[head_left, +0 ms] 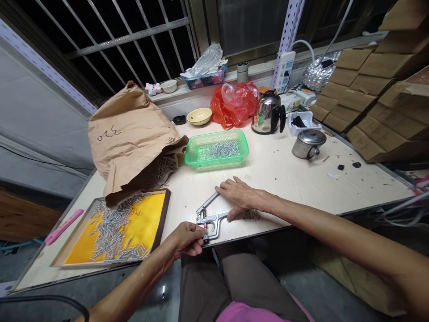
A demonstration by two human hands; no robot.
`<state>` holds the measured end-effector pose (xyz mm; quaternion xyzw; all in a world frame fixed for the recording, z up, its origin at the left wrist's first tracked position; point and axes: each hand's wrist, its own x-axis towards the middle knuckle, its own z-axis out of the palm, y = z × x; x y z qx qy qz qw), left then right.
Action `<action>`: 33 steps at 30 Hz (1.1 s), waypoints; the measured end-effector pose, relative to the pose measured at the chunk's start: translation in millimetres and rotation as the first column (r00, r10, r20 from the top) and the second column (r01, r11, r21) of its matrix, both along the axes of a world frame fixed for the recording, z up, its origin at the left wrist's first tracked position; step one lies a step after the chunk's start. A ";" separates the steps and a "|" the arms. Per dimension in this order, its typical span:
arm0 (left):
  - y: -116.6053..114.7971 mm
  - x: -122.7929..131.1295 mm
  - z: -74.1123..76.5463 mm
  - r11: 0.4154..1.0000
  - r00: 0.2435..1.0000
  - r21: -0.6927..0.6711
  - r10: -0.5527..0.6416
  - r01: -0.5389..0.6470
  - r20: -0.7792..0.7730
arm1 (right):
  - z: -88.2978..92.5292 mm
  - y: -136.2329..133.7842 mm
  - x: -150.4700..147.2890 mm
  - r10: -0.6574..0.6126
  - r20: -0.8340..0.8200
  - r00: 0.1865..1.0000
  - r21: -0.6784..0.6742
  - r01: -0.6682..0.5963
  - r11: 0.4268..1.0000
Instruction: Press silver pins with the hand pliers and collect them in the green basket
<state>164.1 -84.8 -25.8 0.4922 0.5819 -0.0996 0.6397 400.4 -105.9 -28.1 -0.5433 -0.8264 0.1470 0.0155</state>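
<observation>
A small metal hand press point(208, 218) with a long lever handle sits at the front edge of the pale table point(284, 179). My right hand point(238, 195) lies flat over the lever, fingers stretched out. My left hand point(187, 237) pinches something tiny at the jaw of the press; I cannot make out what it is. To the left, a yellow tray point(147, 219) with a dark frame holds a heap of small metal pins point(114, 228). A green plastic basket point(217, 149) behind the press holds more pins.
A torn brown paper sack point(130, 134) spills pins onto the tray. A steel kettle point(268, 112), a lidded metal mug point(307, 144), a yellow bowl point(199, 116) and a red plastic bag point(234, 103) stand at the back. Cardboard boxes point(378, 98) are stacked on the right.
</observation>
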 end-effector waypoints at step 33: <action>7.5 62.7 4.5 0.046 0.651 0.762 -0.555 0.646 -0.518 | 13.5 -26.9 -1.7 -0.092 0.068 0.993 0.003 0.092 0.996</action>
